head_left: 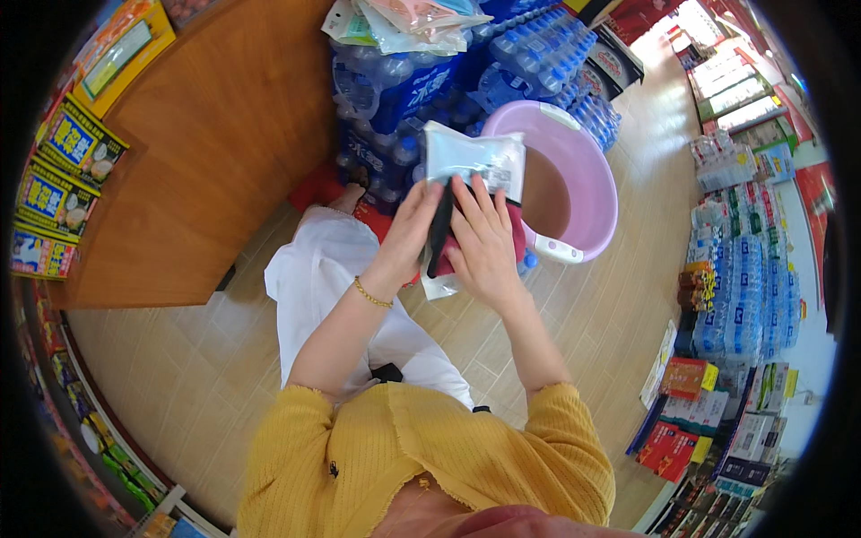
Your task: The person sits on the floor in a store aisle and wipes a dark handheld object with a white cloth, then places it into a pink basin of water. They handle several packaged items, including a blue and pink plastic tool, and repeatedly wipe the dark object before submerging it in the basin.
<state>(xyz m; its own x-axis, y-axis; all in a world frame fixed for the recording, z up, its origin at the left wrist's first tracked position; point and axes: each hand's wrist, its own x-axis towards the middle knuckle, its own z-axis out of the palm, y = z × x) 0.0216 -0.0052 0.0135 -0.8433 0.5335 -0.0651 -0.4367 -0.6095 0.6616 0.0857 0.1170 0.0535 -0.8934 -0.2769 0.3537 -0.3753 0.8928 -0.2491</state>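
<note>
In front of me, a folded dark red cloth (517,235) with a black edge lies against a flat clear plastic package (473,158) showing light blue inside. My left hand (411,231) is closed at the cloth's black left edge, its fingers partly hidden. Across the top of the cloth stretches my right hand (484,235), fingertips reaching the package's lower part and holding it down. Part of another clear wrapper (439,287) shows underneath. What supports the bundle below is hidden.
A pink-purple tub (599,211) with brownish contents stands just beyond my right hand. Shrink-wrapped water bottles (386,85) are stacked ahead, with plastic packages (421,22) on top. A wooden counter (202,152) is at the left; stocked goods (740,300) line the right wall.
</note>
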